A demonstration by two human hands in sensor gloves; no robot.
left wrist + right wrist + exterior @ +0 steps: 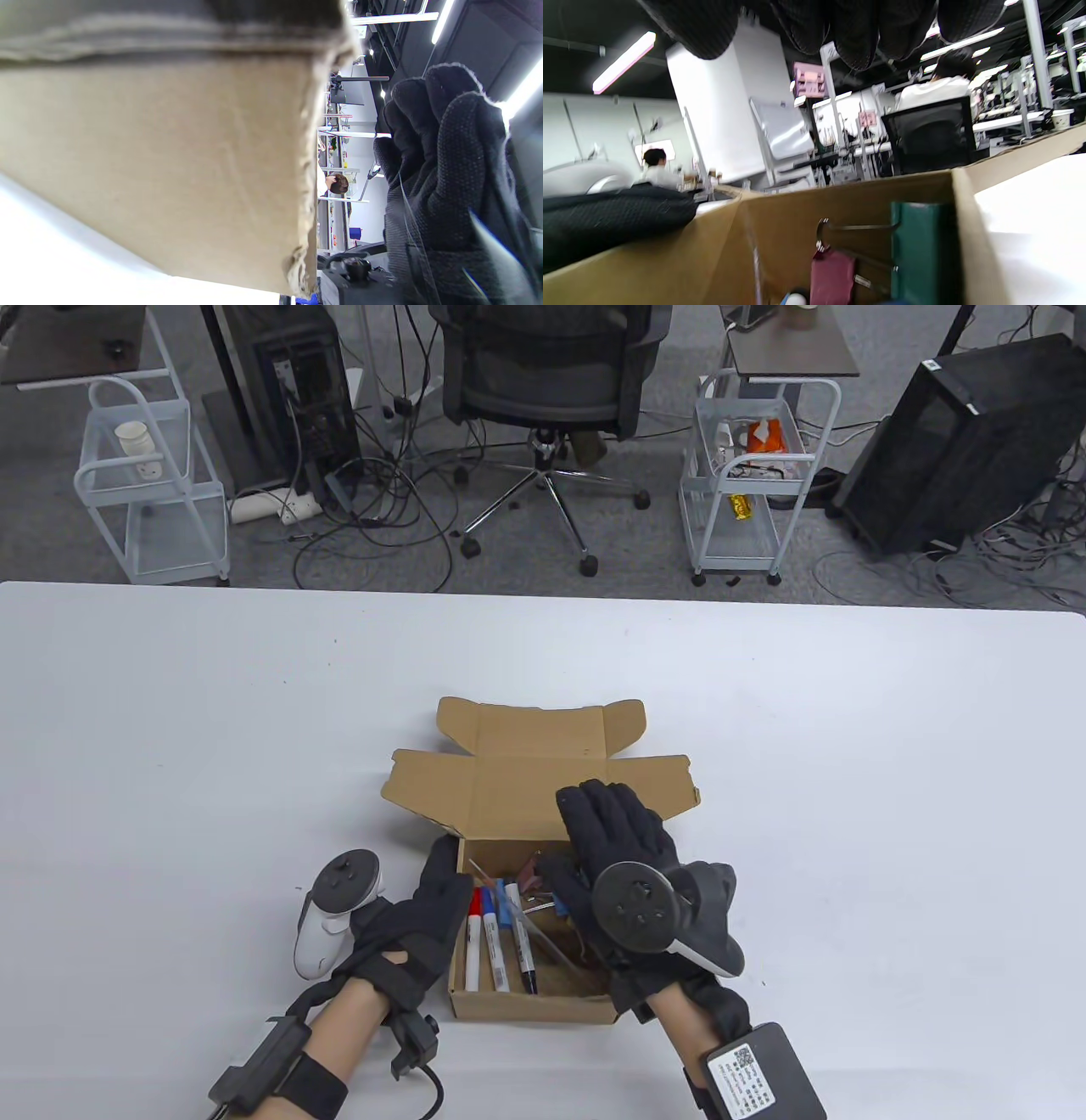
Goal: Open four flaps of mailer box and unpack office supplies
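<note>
Mailer box open on white surface, markers inside, left hand resting on box's left wall, right hand fingers spread, hovering over box interior, grasping nothing visible.

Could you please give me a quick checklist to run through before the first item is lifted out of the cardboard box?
1. Lid of the brown cardboard mailer box folded back: ok.
2. Side flaps opened: cannot tell, the hands cover them.
3. Left hand steadying the box's left wall: ok.
4. Right hand over the opening, fingers spread, nothing in its grip: ok.
5. White marker pens lying exposed and reachable: ok.
6. Maroon binder clip and green clip free of each other: cannot tell.
</note>
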